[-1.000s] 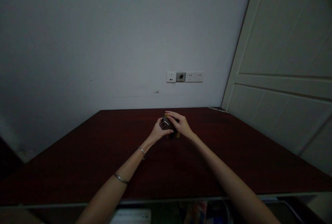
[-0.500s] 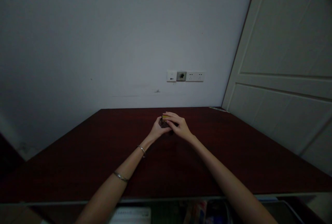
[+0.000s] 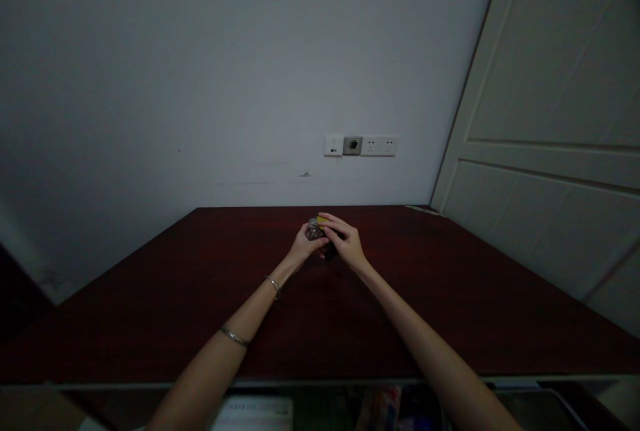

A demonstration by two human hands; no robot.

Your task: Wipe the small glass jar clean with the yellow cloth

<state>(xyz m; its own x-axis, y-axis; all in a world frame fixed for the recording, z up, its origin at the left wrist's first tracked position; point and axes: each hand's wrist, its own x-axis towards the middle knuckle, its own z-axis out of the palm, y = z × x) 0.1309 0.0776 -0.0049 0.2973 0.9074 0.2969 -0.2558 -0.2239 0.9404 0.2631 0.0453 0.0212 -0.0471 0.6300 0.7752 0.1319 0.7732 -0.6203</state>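
Observation:
Both arms reach out over a dark red-brown table [image 3: 200,298]. My left hand [image 3: 303,248] and my right hand [image 3: 346,244] meet near the far middle of it, fingers curled round a small object [image 3: 316,229]. The object looks like a little clear jar with dark contents and a yellow part on top; the dim light hides its details. My left hand grips it from the left and below. Fingers of my right hand close over its top and right side. Two thin bracelets sit on my left forearm.
A white wall rises behind the table with a row of sockets [image 3: 361,145]. A pale panelled door [image 3: 550,124] stands at the right. Below the table's near edge, papers and coloured items [image 3: 380,411] show dimly.
The hands have stayed together on the small object, turning it slightly and shifting a little away from me. The yellow part now shows at the top.

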